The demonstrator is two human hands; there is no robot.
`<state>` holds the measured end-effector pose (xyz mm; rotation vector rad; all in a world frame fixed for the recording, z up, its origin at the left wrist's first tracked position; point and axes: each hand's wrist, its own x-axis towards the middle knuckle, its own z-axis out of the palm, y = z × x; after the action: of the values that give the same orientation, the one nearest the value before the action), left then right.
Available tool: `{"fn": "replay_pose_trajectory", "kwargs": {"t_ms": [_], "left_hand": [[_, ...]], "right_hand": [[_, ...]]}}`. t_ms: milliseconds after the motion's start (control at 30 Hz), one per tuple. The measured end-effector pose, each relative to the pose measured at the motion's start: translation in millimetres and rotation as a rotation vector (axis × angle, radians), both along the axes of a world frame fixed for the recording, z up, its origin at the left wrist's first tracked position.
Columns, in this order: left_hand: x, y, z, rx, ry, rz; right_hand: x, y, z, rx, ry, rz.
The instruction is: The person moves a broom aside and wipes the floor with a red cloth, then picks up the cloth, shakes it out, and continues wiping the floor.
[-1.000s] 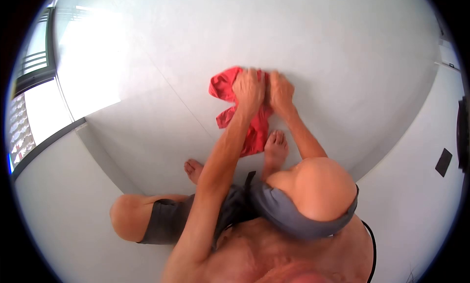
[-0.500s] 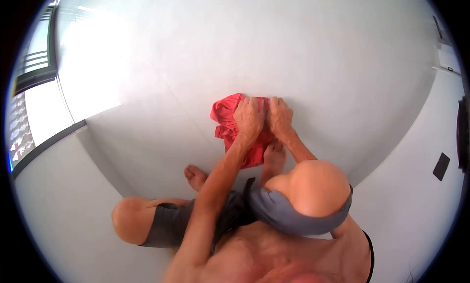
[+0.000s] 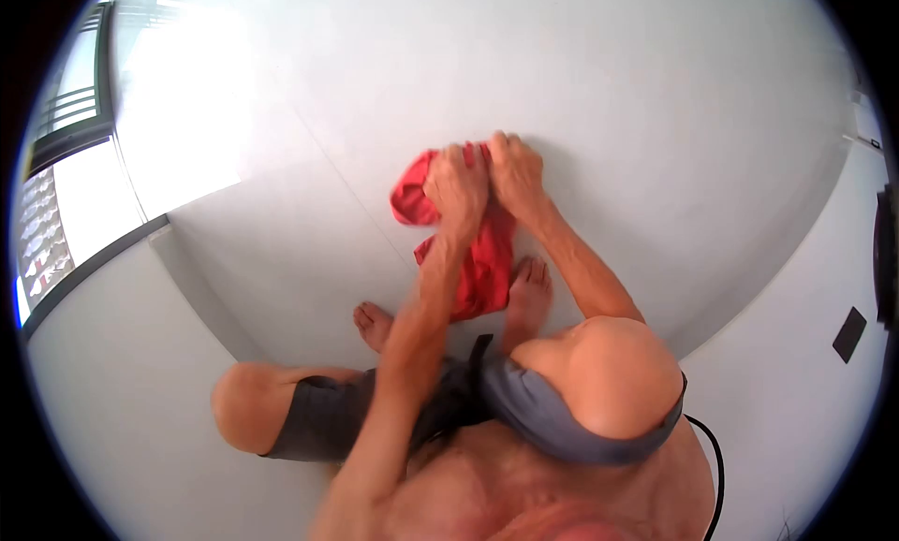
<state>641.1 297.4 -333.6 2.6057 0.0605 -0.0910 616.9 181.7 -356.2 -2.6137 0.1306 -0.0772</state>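
Our left hand (image 3: 457, 190) and right hand (image 3: 517, 176) are side by side, backs toward us, with the fingers of both curled down over the upper end of a red cloth (image 3: 482, 270). We have the fingers bent and closed on the fabric, pinching it, though the fingertips themselves are hidden beneath. A strip of the cloth shows in the narrow gap between the two sets of fingers. One rounded fold bulges out to the left of our left fingers, and the rest runs down from both hands toward our body, creased, with its lower end just beside our right foot (image 3: 530, 284). We cannot tell how much of it touches the pale floor (image 3: 646, 185).

Our left foot (image 3: 373, 326) is farther below the left fingers and to their left, apart from the cloth. Nearer to us than the fingers are the grey shorts (image 3: 323, 419), the bare left knee (image 3: 245, 405) and the bare right knee (image 3: 623, 372), with our right forearm reaching past the latter. Well to the left of our fingers is a dark window frame (image 3: 73, 140); far to their right, a dark rectangular plate (image 3: 849, 335).
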Motion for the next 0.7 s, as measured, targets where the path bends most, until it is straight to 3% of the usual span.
{"fn": "replay_pose_trajectory", "kwargs": {"t_ms": [133, 233, 333, 467, 600, 700], "left_hand": [[23, 10, -11, -0.013, -0.094, -0.068], [-29, 34, -20, -0.097, -0.04, -0.05], [-4, 21, -15, -0.006, -0.002, 0.041], [41, 17, -15, 0.014, 0.02, -0.013], [-16, 32, -7, -0.023, 0.033, -0.04], [-12, 22, -14, 0.011, 0.002, -0.006]], "right_hand": [[18, 9, -2, -0.007, -0.049, -0.007], [-38, 30, -9, -0.057, 0.087, -0.03], [-3, 23, -13, -0.036, -0.067, -0.001], [40, 17, -1, -0.013, 0.015, -0.022], [-19, 28, -5, -0.022, -0.06, -0.001], [-15, 26, -4, -0.021, -0.041, 0.004]]}}
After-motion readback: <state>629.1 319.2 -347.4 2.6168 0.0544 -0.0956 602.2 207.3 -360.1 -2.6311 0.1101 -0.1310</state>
